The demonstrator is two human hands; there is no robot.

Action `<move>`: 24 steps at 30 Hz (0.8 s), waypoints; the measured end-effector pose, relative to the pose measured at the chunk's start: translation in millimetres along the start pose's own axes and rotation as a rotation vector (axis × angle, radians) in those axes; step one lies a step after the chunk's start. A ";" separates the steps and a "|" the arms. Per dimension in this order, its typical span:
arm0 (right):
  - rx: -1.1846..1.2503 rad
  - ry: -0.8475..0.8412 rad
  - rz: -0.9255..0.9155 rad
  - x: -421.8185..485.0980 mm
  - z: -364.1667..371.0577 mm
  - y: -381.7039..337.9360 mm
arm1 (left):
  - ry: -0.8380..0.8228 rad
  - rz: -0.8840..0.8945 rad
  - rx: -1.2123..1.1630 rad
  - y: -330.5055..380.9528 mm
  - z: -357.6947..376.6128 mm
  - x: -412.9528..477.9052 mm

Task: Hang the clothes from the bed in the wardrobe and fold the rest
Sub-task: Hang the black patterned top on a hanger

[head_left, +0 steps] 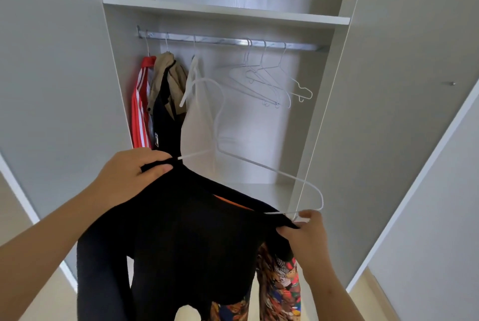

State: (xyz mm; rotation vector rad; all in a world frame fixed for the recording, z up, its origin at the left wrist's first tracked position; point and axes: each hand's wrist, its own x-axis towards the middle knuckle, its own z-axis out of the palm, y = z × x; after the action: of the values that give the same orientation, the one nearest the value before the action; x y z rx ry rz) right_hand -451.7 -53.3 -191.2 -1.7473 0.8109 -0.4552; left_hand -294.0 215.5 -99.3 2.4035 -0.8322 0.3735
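I hold a black long-sleeved top (186,237) up in front of the open wardrobe. A white wire hanger (259,165) sits partly inside its neck, hook pointing up and away. My left hand (129,175) grips the top's left shoulder beside the hanger's end. At the right shoulder, my right hand (303,232) pinches the fabric next to the hanger's other corner. A colourful patterned garment (280,281) hangs below behind the black top. The metal rail (220,40) runs across the wardrobe above.
On the rail's left hang a red striped garment (140,108), a tan and black one (168,82) and a white one (197,123). Several bare white hangers (269,82) hang at the right. A shelf (225,10) spans above. Open grey doors (404,113) flank both sides.
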 end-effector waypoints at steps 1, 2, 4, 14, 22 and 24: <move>0.064 0.030 0.012 0.5 1.4 -1.2 | 0.005 -0.018 -0.023 -1.1 0.2 -1.1; 0.101 0.053 0.015 1.3 2.6 -3.1 | 0.013 -0.042 -0.051 -2.5 -0.7 -1.9; 0.164 0.068 0.015 2.7 4.0 -8.5 | 0.019 -0.083 -0.099 -6.6 -3.9 -4.0; 0.026 0.012 -0.044 2.6 -1.0 -20.3 | -0.050 -0.079 -0.244 -5.7 -2.8 -2.6; -0.188 -0.057 -0.237 -1.7 -12.4 -18.7 | -0.104 -0.082 -0.290 -8.9 -8.9 0.3; -0.234 -0.107 -0.311 -1.7 -13.2 -21.7 | -0.109 -0.149 -0.347 -12.6 -14.3 1.3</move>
State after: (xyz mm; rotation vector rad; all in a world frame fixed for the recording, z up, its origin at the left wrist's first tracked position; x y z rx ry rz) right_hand -455.2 -57.6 -166.3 -2.1100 0.5322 -0.4820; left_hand -286.0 231.4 -92.5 2.1559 -0.6942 0.0340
